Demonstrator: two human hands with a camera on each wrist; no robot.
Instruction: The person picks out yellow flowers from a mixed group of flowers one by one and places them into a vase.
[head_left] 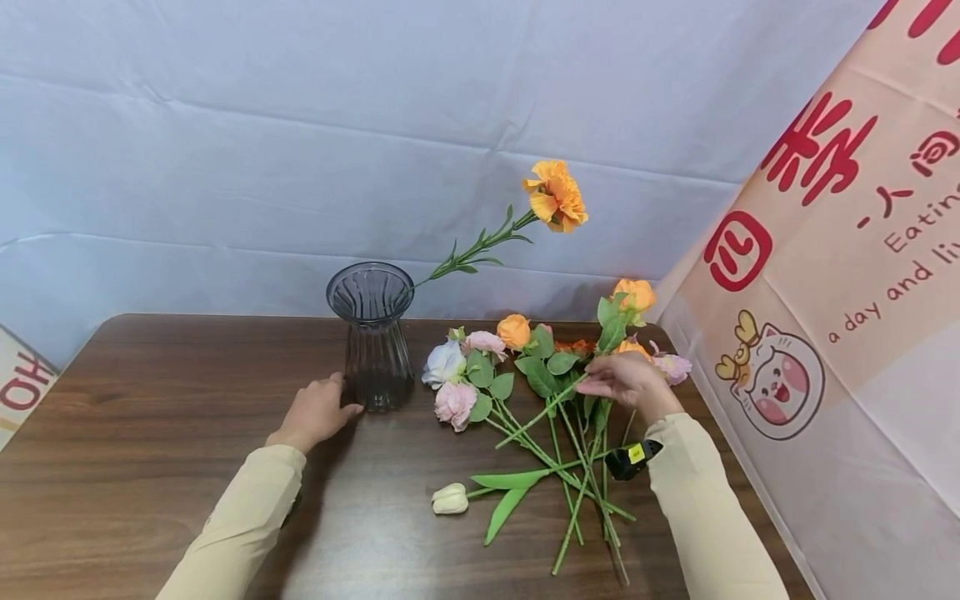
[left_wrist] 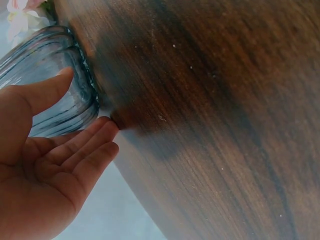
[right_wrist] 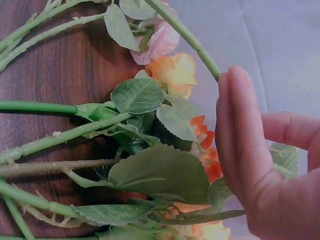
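I judge the main risk is that the raised green stem (head_left: 536,417) snags on the leaves (head_left: 536,375) around it and drags neighbours along, because the loose stems (head_left: 569,533) below lie crossed. It slants over the pile on the right of the wooden table (head_left: 187,417), slim and faintly knobbed, its bare lower end pointing toward me. Its bloom I can't trace for certain; the upper orange rose (head_left: 634,295) looks likeliest. I see the right hand (head_left: 628,383) pinching it between thumb and fingers, a light hold that could let it swivel.

Left of the pile, the ribbed smoky glass vase (head_left: 375,367) stands upright. An orange carnation (head_left: 557,197) leans far out over its rim, so a knock might tip it. My left hand (head_left: 318,410) lies at the vase's base, fingers extended and relaxed, thumb apart; I can't tell how firmly it touches.
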